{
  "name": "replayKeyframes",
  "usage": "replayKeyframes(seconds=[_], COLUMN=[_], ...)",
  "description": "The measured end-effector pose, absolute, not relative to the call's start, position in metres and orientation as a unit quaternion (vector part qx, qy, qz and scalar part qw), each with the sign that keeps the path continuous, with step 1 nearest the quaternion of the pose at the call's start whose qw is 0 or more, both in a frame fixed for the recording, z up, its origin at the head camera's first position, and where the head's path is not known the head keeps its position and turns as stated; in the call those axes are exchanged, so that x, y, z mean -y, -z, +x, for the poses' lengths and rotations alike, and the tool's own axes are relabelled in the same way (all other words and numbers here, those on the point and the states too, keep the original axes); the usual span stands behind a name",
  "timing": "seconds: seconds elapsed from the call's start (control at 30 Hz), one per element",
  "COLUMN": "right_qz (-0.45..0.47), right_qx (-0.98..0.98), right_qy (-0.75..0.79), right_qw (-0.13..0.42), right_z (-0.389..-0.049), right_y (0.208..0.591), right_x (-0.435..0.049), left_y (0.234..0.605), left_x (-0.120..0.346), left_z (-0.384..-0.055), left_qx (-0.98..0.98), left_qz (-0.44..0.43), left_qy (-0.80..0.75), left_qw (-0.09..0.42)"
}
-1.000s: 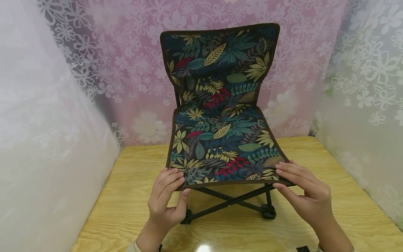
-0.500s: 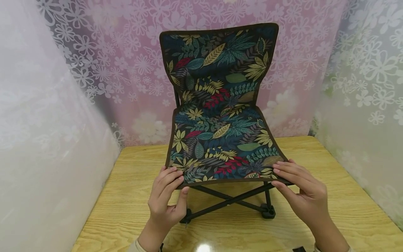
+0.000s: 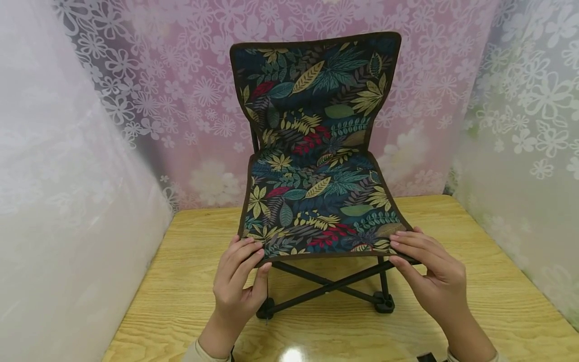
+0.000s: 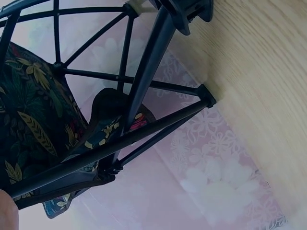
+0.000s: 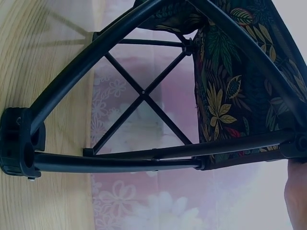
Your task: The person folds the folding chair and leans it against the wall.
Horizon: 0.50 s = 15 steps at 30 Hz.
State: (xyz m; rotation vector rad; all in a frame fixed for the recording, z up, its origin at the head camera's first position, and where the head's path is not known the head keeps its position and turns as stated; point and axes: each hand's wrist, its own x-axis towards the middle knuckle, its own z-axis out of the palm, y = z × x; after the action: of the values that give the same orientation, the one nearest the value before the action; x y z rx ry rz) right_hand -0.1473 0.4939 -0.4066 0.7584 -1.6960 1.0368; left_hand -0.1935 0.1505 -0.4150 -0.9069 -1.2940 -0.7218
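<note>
A folding chair (image 3: 316, 196) with dark leaf-print fabric and brown trim stands unfolded, its backrest upright at the far side. At the seat's front left corner, my left hand (image 3: 237, 284) grips the edge, fingers on top and thumb at the front below. My right hand (image 3: 439, 279) holds the front right corner the same way. Crossed black legs (image 3: 327, 287) show beneath the seat. From underneath, the left wrist view shows the black tube frame (image 4: 148, 62) and a bit of my hand (image 4: 7, 213). Black tubes (image 5: 144, 93) also cross in the right wrist view, beside part of my hand (image 5: 296, 199).
The chair stands on a wood-grain tabletop (image 3: 190, 261). A pink flower-patterned curtain (image 3: 190, 100) hangs behind it. Pale sheets close off the left side (image 3: 77, 201) and the right side (image 3: 520, 166). A black foot joint (image 5: 21, 141) rests near the tabletop.
The seat's front edge has risen slightly, along with both hands. My right hand has shifted a little to the left. Both hands stay on the same corners.
</note>
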Motion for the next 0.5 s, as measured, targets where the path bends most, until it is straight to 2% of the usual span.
replayKeyframes(seconds=[0.5], right_qz=[0.307], right_qx=[0.694], right_qy=[-0.433], right_qw=[0.487], right_z=[-0.1469], right_y=[0.4066], right_x=[-0.4902], left_y=[0.4200], left_x=[-0.1494], left_z=[-0.1957], left_qx=[0.594], left_qz=[-0.380], left_qy=[0.309], left_qw=[0.639])
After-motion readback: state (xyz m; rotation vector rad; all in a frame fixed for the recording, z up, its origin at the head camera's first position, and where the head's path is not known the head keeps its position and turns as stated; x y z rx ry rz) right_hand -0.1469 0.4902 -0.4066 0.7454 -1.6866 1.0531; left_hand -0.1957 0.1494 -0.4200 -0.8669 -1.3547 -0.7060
